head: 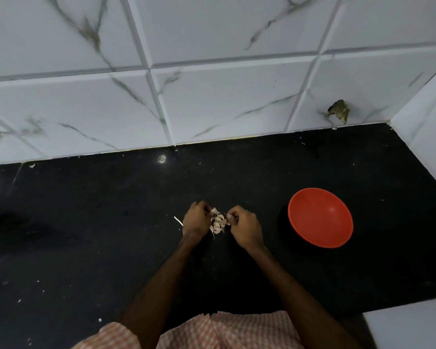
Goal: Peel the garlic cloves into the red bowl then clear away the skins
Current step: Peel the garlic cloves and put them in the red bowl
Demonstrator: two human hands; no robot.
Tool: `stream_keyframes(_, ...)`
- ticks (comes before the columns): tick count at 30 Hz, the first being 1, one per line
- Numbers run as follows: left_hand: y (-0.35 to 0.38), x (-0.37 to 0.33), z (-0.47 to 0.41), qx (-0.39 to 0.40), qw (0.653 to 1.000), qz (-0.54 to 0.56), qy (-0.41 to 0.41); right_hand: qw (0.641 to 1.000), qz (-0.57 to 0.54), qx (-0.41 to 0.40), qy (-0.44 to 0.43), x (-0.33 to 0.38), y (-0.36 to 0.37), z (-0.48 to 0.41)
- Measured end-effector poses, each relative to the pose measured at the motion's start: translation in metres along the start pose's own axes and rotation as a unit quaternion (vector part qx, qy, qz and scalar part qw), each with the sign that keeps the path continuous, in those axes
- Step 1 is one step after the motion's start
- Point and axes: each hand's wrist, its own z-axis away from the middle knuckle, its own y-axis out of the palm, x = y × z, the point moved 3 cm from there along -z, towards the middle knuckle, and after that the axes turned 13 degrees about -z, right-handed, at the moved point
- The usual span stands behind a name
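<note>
You've barely started, I judge: your left hand [196, 219] and right hand [244, 227] pinch, fingers curled, at the garlic cloves [217, 222] heaped mid-counter [98, 222]. The red bowl [320, 217], toward its right edge, holds nothing.

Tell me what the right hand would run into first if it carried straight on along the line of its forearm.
The garlic cloves: the right hand points forward and to its left, and the pile lies right at its fingertips, with the left hand just beyond. Depth is hard to judge.
</note>
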Motion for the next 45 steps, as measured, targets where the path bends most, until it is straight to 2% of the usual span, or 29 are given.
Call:
stream_keyframes(5,-0.001,-0.001,0.005,0.020,0.984,0.178,0.003,0.993,-0.114,-0.014,0.006,0.009,0.007,-0.003)
stream_keyframes(8,-0.001,-0.002,0.014,0.015,0.974,0.226,0.023,0.980,-0.197,-0.015,0.015,0.014,0.013,-0.006)
stream_keyframes(13,0.001,-0.003,0.022,0.010,0.964,0.263,0.022,0.974,-0.224,-0.016,-0.002,0.015,0.014,-0.006)
stream_keyframes(17,0.004,-0.002,0.025,0.014,0.960,0.280,0.009,0.965,-0.262,-0.006,0.015,0.012,0.008,-0.006)
stream_keyframes(23,0.003,0.000,0.027,-0.007,0.960,0.278,-0.021,0.955,-0.289,-0.040,0.049,0.003,0.000,-0.004)
stream_keyframes(27,0.006,0.003,0.022,0.020,0.978,0.206,-0.010,0.951,-0.301,-0.053,0.051,0.002,-0.002,-0.002)
stream_keyframes(29,0.002,0.000,0.024,0.002,0.991,0.136,0.007,0.950,-0.305,-0.044,0.043,0.004,-0.003,-0.001)
stream_keyframes(31,-0.006,-0.006,0.028,-0.032,0.993,0.112,0.026,0.949,-0.312,-0.040,0.028,0.006,-0.004,0.000)
stream_keyframes(32,-0.009,-0.010,0.029,-0.030,0.990,0.133,0.038,0.949,-0.311,-0.043,0.020,0.007,-0.005,0.001)
stream_keyframes(34,-0.008,-0.020,0.033,0.031,0.971,0.228,0.061,0.952,-0.303,-0.050,0.000,0.008,-0.005,0.002)
stream_keyframes(37,-0.004,-0.028,0.038,0.092,0.939,0.326,0.053,0.956,-0.289,-0.049,-0.025,0.009,-0.003,0.003)
stream_keyframes(41,-0.004,-0.025,0.039,0.078,0.927,0.366,0.022,0.951,-0.306,-0.044,-0.032,0.010,-0.004,0.004)
stream_keyframes(45,-0.003,-0.019,0.038,0.059,0.932,0.358,0.006,0.957,-0.281,-0.052,-0.055,0.013,-0.005,0.006)
